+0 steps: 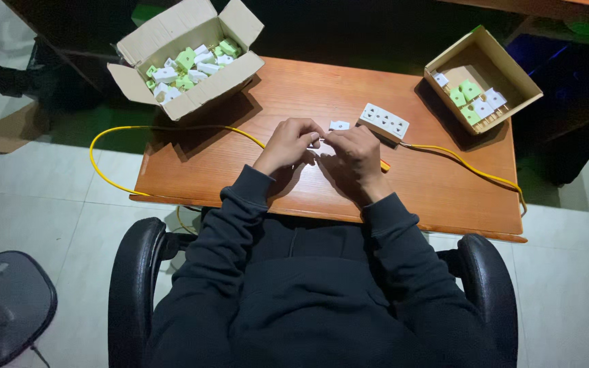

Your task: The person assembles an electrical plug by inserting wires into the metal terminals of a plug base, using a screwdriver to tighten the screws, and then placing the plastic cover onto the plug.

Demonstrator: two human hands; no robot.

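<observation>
My left hand [291,144] and my right hand [354,155] meet over the middle of a small wooden table [444,197], fingers closed together on a small white plug part [322,141] that they mostly hide. Just beyond my fingers a second small white plug [339,125] lies on the wood. A white multi-socket strip [384,121] lies just past my right hand, with a yellow cable [465,165] trailing from it to the right edge. An orange tool tip [384,165] pokes out beside my right hand.
An open cardboard box [209,85] of several white and green plugs stands at the table's back left. A smaller open box [512,78] with a few plugs stands at the back right. A yellow cable [107,167] loops off the left edge. I sit in a black armchair [134,272].
</observation>
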